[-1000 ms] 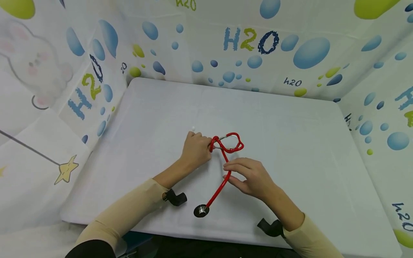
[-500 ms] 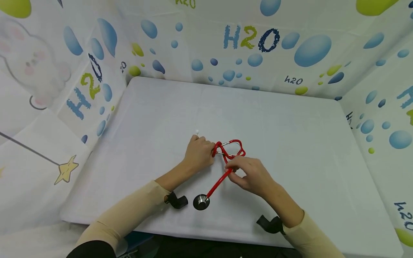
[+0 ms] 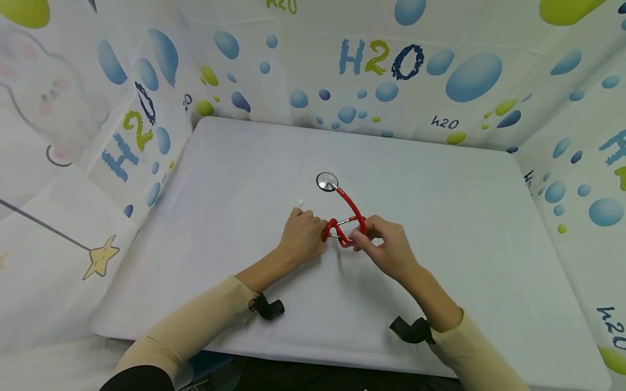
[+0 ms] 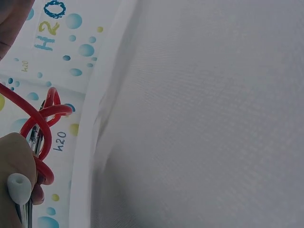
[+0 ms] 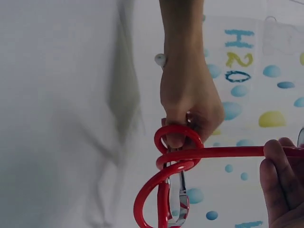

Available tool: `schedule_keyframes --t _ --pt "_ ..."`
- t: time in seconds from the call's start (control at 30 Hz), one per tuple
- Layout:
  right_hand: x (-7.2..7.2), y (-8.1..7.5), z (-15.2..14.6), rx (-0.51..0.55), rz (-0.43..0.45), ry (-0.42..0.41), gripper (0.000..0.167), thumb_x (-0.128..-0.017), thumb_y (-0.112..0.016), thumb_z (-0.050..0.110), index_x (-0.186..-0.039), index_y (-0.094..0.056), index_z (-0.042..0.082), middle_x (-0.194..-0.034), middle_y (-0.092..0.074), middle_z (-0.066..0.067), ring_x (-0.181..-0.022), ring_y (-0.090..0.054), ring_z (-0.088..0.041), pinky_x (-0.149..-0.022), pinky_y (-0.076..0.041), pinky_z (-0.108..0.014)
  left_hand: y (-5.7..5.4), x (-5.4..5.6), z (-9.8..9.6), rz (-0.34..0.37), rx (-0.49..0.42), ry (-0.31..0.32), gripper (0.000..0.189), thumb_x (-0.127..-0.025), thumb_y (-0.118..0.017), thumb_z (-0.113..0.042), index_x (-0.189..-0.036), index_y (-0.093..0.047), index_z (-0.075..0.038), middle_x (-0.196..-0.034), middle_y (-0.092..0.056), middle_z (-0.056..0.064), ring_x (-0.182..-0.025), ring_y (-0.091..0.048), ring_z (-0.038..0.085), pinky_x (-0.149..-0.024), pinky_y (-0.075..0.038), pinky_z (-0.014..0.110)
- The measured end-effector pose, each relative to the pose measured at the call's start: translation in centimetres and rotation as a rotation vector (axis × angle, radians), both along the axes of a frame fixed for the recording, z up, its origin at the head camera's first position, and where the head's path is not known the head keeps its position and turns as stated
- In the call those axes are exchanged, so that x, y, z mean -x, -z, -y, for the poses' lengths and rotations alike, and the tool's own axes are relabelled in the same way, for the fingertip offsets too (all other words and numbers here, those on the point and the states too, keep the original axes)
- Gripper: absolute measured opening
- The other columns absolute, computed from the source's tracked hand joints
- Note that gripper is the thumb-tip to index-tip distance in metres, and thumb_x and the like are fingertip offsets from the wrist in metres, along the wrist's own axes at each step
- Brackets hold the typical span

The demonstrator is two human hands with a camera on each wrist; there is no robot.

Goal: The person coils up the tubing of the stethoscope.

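Observation:
A stethoscope [image 3: 351, 203] with red tubing is held above the white table, its tubing looped round the metal ear tubes. My left hand [image 3: 303, 235] grips the ear tubes; a white ear tip [image 4: 19, 189] sticks out of the fist in the left wrist view. With thumb and fingers my right hand [image 3: 390, 245] pinches the tubing beside the loops. The round metal chest piece [image 3: 327, 181] points away from me, beyond both hands. In the right wrist view, the red loops [image 5: 178, 142] sit against the left fingers, and a straight stretch of tubing runs to the right fingertips [image 5: 271, 151].
White cloth covers the table [image 3: 440, 190]. Printed curtains [image 3: 313, 65] with drops and H2O lettering stand behind it and at both sides. A black wrist mount [image 3: 268, 307] sits on the left forearm, another black mount [image 3: 412, 330] on the right.
The chest piece has swung from the near side of the hands to the far side. My right hand, loosely at the tubing before, now pinches it and has moved slightly up and right.

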State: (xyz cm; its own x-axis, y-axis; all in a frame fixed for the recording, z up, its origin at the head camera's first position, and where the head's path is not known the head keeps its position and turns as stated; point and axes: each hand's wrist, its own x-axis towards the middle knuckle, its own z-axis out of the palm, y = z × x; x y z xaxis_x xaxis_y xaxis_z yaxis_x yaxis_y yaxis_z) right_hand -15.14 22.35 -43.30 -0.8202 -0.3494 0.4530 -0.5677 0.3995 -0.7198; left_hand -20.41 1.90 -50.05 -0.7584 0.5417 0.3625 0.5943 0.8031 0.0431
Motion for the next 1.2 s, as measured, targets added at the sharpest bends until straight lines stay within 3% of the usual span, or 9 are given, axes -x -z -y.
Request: schedule_keyframes --t 0.17,0.27,0.53,0.63,0.8,0.93,1.2 --pt "0.8 -0.4 0.2 0.034 0.136 -0.005 0.007 -0.088 -0.064 0.005 -0.095 -0.061 0.004 -0.082 -0.071 -0.01 -0.063 -0.067 -0.018 -0.061 -0.053 -0.024 0.0 -0.2 0.0 0.004 0.003 0.005 0.006 -0.076 -0.067 -0.022 -0.074 -0.067 -0.016 -0.061 -0.062 -0.006 -0.06 -0.046 0.014 -0.07 -0.035 0.033" --pt "1.2 -1.0 0.3 0.066 0.248 -0.024 0.007 -0.091 -0.059 0.006 -0.096 -0.059 0.002 -0.086 -0.07 -0.013 -0.066 -0.068 -0.026 -0.065 -0.055 -0.027 0.2 -0.3 0.1 0.003 -0.018 0.016 0.005 -0.076 -0.067 -0.021 -0.075 -0.067 -0.016 -0.061 -0.063 -0.006 -0.061 -0.046 0.015 -0.07 -0.034 0.033" --pt "2.7 -1.2 -0.3 0.151 0.436 -0.053 0.022 -0.097 -0.051 0.014 -0.114 -0.059 0.003 -0.086 -0.064 -0.013 -0.067 -0.06 -0.019 -0.066 -0.053 -0.028 0.1 -0.6 0.1 -0.01 -0.026 0.055 0.003 -0.075 -0.067 -0.019 -0.073 -0.066 -0.016 -0.061 -0.062 -0.005 -0.063 -0.047 0.015 -0.071 -0.034 0.033" --pt "3.3 -1.5 -0.5 0.163 0.486 -0.062 0.022 -0.097 -0.051 0.015 -0.113 -0.057 0.001 -0.092 -0.066 -0.016 -0.071 -0.06 -0.021 -0.069 -0.054 -0.028 0.1 -0.7 0.1 -0.024 -0.035 0.081 0.004 -0.076 -0.066 -0.018 -0.072 -0.065 -0.017 -0.061 -0.061 -0.006 -0.063 -0.047 0.015 -0.072 -0.034 0.032" --pt "4.4 -1.8 -0.6 0.152 0.534 -0.072 0.019 -0.096 -0.054 0.016 -0.109 -0.055 0.002 -0.102 -0.069 -0.01 -0.078 -0.061 -0.027 -0.075 -0.054 -0.031 0.4 -0.9 0.3 -0.068 -0.062 0.132 0.005 -0.076 -0.064 -0.016 -0.072 -0.065 -0.017 -0.063 -0.062 -0.006 -0.066 -0.048 0.015 -0.074 -0.034 0.032" --pt "5.4 -1.9 -0.5 0.142 0.55 -0.06 0.022 -0.096 -0.056 0.019 -0.112 -0.055 0.003 -0.102 -0.07 -0.004 -0.076 -0.062 -0.02 -0.075 -0.054 -0.027 0.2 -1.2 0.5 -0.092 -0.108 0.171 0.005 -0.077 -0.065 -0.015 -0.073 -0.065 -0.017 -0.064 -0.064 -0.006 -0.067 -0.047 0.014 -0.074 -0.034 0.031" --pt "6.5 -1.4 -0.7 0.172 0.603 0.018 0.038 -0.094 -0.059 0.025 -0.127 -0.052 0.008 -0.101 -0.07 -0.002 -0.075 -0.063 -0.016 -0.078 -0.053 -0.025 -0.5 -1.7 0.6 -0.133 -0.143 0.211 0.005 -0.077 -0.066 -0.015 -0.072 -0.066 -0.016 -0.063 -0.063 -0.005 -0.065 -0.046 0.014 -0.072 -0.033 0.032"
